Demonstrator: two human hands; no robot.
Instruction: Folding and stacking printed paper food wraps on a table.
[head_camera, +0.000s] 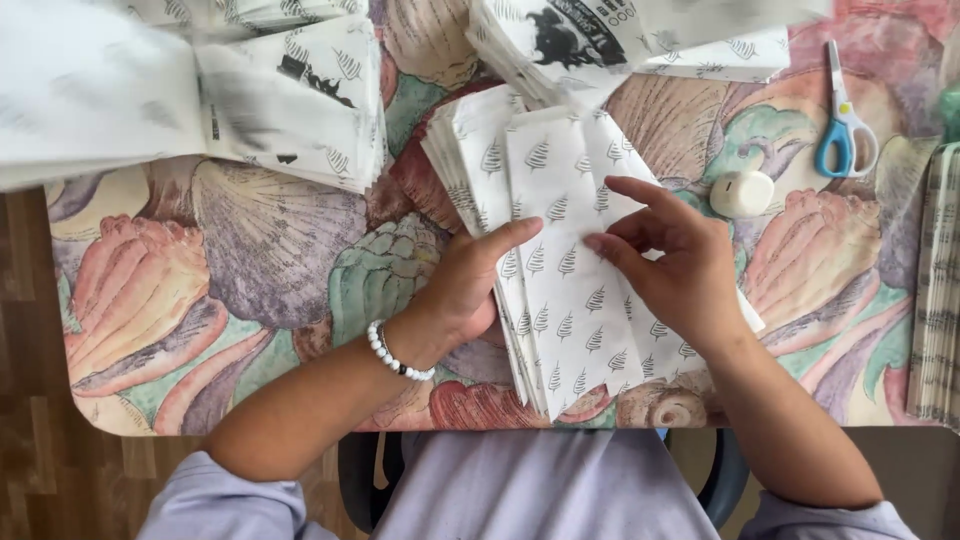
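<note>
I am looking down on 2 bare hands working a stack of white paper sheets printed with small grey leaf motifs (575, 290), which is lying on the middle of the desk under a shell-patterned cloth in pink, green and purple (250, 260), running from near the desk's front edge up toward its centre. My left hand (470, 285), wearing a white bead bracelet (395, 355) at the wrist, is resting against the stack's left edge with the thumb stretching across the top sheet and the other fingers tucked out of sight, so it is pressing rather than closing on anything. My right hand (675, 265) is lying on the right half of the top sheet, fingers loosely spread and pointing left, the forefinger and thumb narrowing toward each other on the paper; I cannot tell whether they are pinching an edge.

Just beyond the right hand, a small cream-coloured rounded object (742, 192) is sitting on the cloth, and farther right a pair of blue-handled scissors (843, 120) is lying with blades pointing away. More piles of white printed paper (290, 95) are crowding the far left and far centre of the desk, blurred at the edges. A stack of striped sheets (938, 290) is lining the right rim.
</note>
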